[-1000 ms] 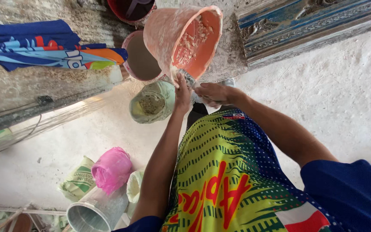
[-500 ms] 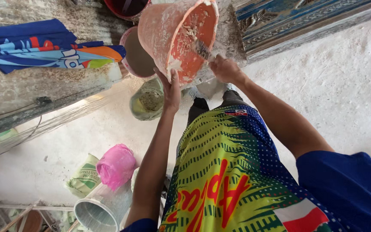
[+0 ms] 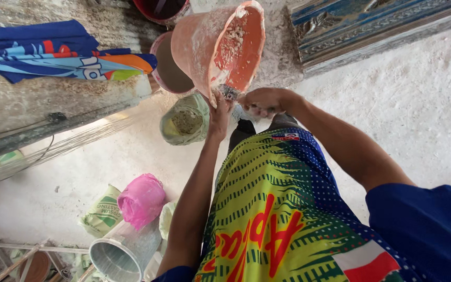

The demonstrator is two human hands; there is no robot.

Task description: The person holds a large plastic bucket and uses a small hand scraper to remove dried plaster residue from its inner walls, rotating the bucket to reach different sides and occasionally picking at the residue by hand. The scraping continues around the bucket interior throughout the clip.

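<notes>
My left hand (image 3: 219, 114) grips the lower rim of an orange plastic bucket (image 3: 204, 49) caked with white plaster, holding it tilted on its side with the mouth facing right. My right hand (image 3: 264, 101) holds a small scraper (image 3: 229, 92) whose blade lies against the bucket's inner rim. Crumbs of dried plaster cling inside the bucket. Directly below the bucket stands a green container (image 3: 185, 120) with crumbly plaster bits in it. A round pink-rimmed basin (image 3: 167, 70) of grey mix sits just behind the bucket.
A blue patterned cloth (image 3: 53, 52) lies at the left. A pink bag (image 3: 142, 199), a green sack (image 3: 102, 211) and a metal cylinder (image 3: 123, 250) sit lower left. A carved blue moulding (image 3: 371, 23) runs along the upper right. The floor is dusty white.
The bucket has been tipped further, its mouth turning more to the right. My right hand with the scraper has come down from inside the bucket to its lower rim.
</notes>
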